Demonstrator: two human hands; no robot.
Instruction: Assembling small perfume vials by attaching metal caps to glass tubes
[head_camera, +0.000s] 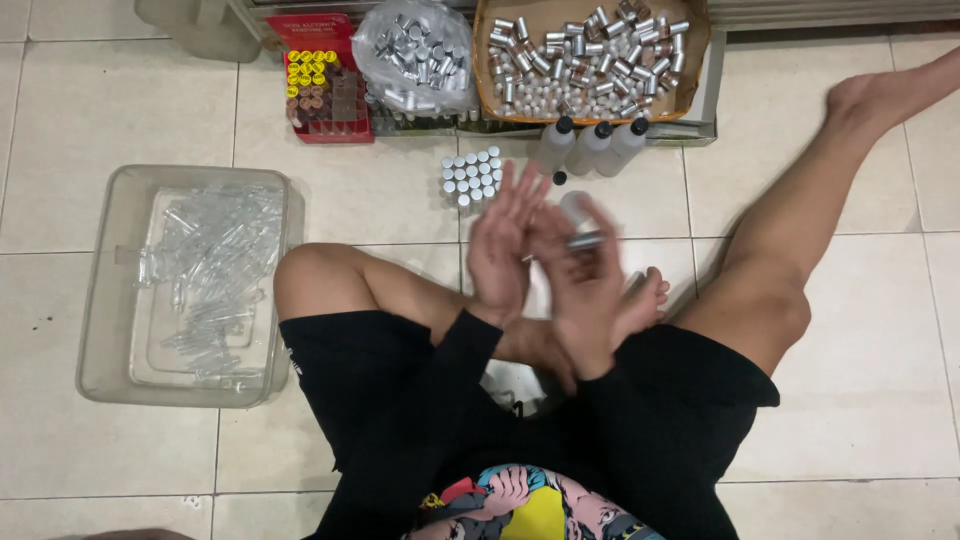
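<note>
- Sitting on tile floor, 2 forearms crossed at the wrists above the lap.
- Left hand (503, 245): fingers spread, palm up, empty.
- Right hand (580, 285): blurred, fingers curled round a small silver-capped vial (580, 222); grip detail unclear.
- Beyond: cluster of capped vials (472, 177), 3 bottles (592, 146), cardboard box of caps (590, 60).
- Left: clear tub (110, 300).

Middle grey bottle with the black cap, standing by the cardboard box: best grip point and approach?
Grip the middle grey bottle round its body below the black cap, coming from the near side. It stands upright between two like bottles, with the cardboard box behind, so only the near side looks open.
</note>
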